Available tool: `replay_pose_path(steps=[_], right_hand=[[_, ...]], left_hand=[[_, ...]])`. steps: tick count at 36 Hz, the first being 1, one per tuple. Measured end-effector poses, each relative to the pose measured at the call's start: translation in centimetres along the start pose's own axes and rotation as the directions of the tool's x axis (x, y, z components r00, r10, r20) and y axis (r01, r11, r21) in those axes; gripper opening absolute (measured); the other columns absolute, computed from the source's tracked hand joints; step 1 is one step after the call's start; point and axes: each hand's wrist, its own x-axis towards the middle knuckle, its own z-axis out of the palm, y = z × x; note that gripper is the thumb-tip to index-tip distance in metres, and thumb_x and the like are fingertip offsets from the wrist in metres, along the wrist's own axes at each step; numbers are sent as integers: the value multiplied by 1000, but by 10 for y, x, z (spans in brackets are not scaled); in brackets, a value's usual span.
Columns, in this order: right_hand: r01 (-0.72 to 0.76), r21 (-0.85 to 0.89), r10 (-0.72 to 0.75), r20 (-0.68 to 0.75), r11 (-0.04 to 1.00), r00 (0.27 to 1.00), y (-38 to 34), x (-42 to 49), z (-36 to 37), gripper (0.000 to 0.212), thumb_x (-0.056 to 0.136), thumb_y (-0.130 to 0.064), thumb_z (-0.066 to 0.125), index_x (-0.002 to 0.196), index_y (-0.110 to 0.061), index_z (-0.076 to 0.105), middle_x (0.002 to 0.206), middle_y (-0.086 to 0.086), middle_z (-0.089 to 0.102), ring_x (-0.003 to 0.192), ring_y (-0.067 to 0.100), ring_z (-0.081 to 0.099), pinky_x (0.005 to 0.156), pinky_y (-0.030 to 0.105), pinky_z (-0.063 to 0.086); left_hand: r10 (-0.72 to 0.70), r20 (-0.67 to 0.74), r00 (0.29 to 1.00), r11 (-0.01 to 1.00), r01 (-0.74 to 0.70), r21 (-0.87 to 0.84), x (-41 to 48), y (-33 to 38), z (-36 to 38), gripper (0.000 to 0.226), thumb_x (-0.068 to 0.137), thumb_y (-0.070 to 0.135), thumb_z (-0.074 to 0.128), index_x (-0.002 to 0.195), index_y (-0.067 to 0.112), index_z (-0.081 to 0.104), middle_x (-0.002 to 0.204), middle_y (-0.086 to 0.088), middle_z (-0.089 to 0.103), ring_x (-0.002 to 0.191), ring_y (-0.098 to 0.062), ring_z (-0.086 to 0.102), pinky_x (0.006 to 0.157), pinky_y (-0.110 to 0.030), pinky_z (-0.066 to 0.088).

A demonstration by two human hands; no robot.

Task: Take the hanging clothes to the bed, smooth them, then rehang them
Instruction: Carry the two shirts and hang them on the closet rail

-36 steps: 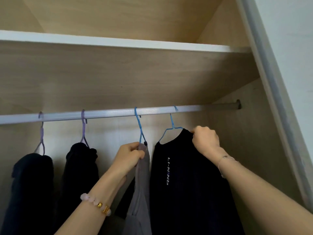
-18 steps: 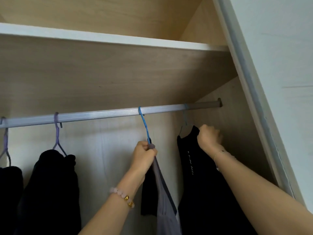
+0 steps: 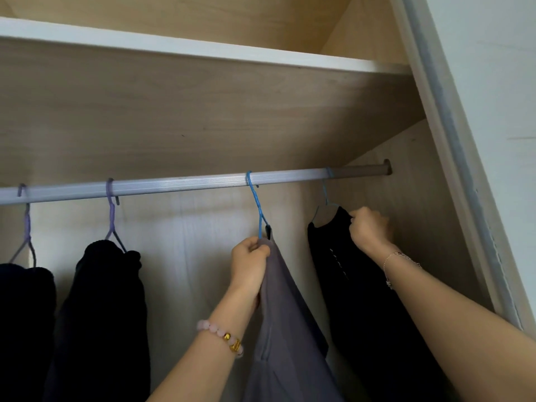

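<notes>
Left hand (image 3: 251, 262): your fingers are curled tight round the top of the grey garment (image 3: 284, 329), just under the neck of its blue hanger (image 3: 258, 204).
Right hand (image 3: 368, 229): clamped in a fist on the shoulder of the black shirt (image 3: 362, 300), near the wardrobe's right wall; whether the wire is in the grip too cannot be told.
Task's things: both garments hang from the rail (image 3: 174, 185), each hook over it. The shirt's own blue hanger (image 3: 326, 195) sits close to the rail's right end.
Change over the last second: the black shirt has slid rightward along the rail and turned from face-on, lettering showing, to nearly edge-on. The two blue hooks, once near each other, now stand well apart. The grey garment's hanger now leans, its hook to the left of your grip.
Meaning for the task: you have made room between the two. Neither hook has been lifted, so nothing is on its way to the bed yet.
Next move, as a judgement: raise one hook clear of the rail before pulling outward.
Also on the rail: two purple hangers (image 3: 111, 216) carrying dark clothes (image 3: 101, 314), untouched.
</notes>
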Motion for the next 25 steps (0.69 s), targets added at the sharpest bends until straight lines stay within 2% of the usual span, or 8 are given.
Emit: replay_pose_path(steps=[3, 8, 11, 13, 16, 18, 21, 25], right_hand=[[21, -35, -20, 16, 999, 1000, -2, -1, -1, 29, 90, -6, 46, 110, -9, 67, 109, 19, 68, 104, 37, 63, 80, 34, 50], [62, -78, -57, 66, 995, 996, -9, -10, -5, 28, 87, -2, 43, 106, -3, 64, 109, 23, 66, 105, 38, 61, 83, 39, 50], [84, -84, -78, 64, 993, 995, -15, -18, -8, 32, 91, -4, 43, 120, -1, 56, 129, 22, 50, 122, 40, 44, 94, 43, 44], [125, -101, -126, -4, 987, 992, -23, -24, -10, 37, 92, -8, 46, 127, -2, 51, 134, 20, 41, 127, 38, 36, 97, 43, 41], [257, 35, -255, -47, 966, 966, -47, -33, -10, 37, 92, -12, 47, 128, -4, 52, 130, 19, 48, 120, 37, 45, 96, 39, 41], [275, 249, -293, 40, 929, 955, -70, -41, -12, 40, 93, -20, 49, 130, -8, 52, 132, 17, 52, 122, 34, 50, 98, 36, 40], [103, 533, -320, 333, 840, 887, -104, -56, -12, 58, 89, -42, 54, 137, -10, 47, 138, 9, 52, 125, 25, 50, 104, 34, 40], [14, 572, -341, 470, 820, 814, -125, -68, -1, 57, 85, -29, 63, 135, -9, 44, 128, 7, 55, 92, 13, 56, 68, 13, 41]], left_hand=[[1, -22, 1000, 1000, -1, -5, 0, -1, 9, 19, 87, -3, 46, 93, 0, 65, 89, -16, 62, 84, -27, 58, 83, -38, 50], [40, -126, 991, 999, -35, 41, 7, -4, 19, 21, 90, 0, 45, 77, 8, 58, 75, -7, 60, 65, -18, 54, 59, -23, 43], [56, -199, 978, 994, -35, 107, 7, -5, 21, 20, 91, 5, 45, 94, -2, 63, 97, -21, 67, 90, -36, 63, 74, -33, 50], [60, -190, 980, 990, -34, 141, 5, -5, 20, 17, 90, 6, 46, 95, 0, 61, 103, -22, 67, 95, -38, 62, 73, -31, 48], [100, -87, 991, 980, -83, 179, 1, 0, 10, 14, 86, 4, 53, 86, 18, 54, 107, -15, 63, 90, -30, 60, 73, -28, 44], [132, -5, 991, 969, -128, 213, -5, 9, -4, 24, 85, 14, 60, 108, 19, 55, 119, -7, 55, 101, -21, 57, 86, -26, 45], [267, 12, 964, 847, -241, 475, -13, 33, -38, 43, 85, 30, 62, 125, 22, 52, 128, 1, 50, 112, -17, 53, 97, -32, 44], [441, 50, 896, 596, -334, 731, -24, 74, -100, 37, 84, 31, 59, 121, 26, 54, 128, 4, 54, 118, -18, 51, 99, -40, 43]])
